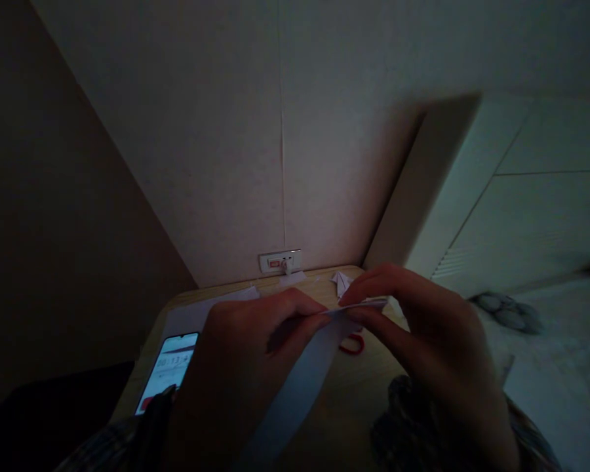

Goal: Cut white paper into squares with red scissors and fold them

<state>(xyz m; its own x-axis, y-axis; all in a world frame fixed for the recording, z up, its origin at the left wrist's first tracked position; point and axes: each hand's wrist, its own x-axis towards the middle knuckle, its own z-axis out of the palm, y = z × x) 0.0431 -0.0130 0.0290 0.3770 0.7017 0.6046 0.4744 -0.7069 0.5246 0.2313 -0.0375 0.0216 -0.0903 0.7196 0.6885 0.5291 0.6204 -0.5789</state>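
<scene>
A sheet of white paper (295, 387) hangs down between my hands above the small wooden table (354, 406), its upper edge looking folded. My left hand (250, 347) pinches that edge between thumb and forefinger. Close beside it on the right, my right hand (423, 321) is closed on the same edge, thumb below and fingers above. Beneath the paper, a red loop handle (353, 344) shows on the tabletop; the rest of that object is hidden. Behind my right hand's fingertips lies a small folded paper piece (341, 283).
A lit phone (170, 367) showing a timer lies on the left, near more white paper (189, 316). At the table's back edge, a wall socket (279, 261) holds a plug. To the right stand a pale panelled headboard or cabinet (472, 190) and a patterned dark item (506, 311).
</scene>
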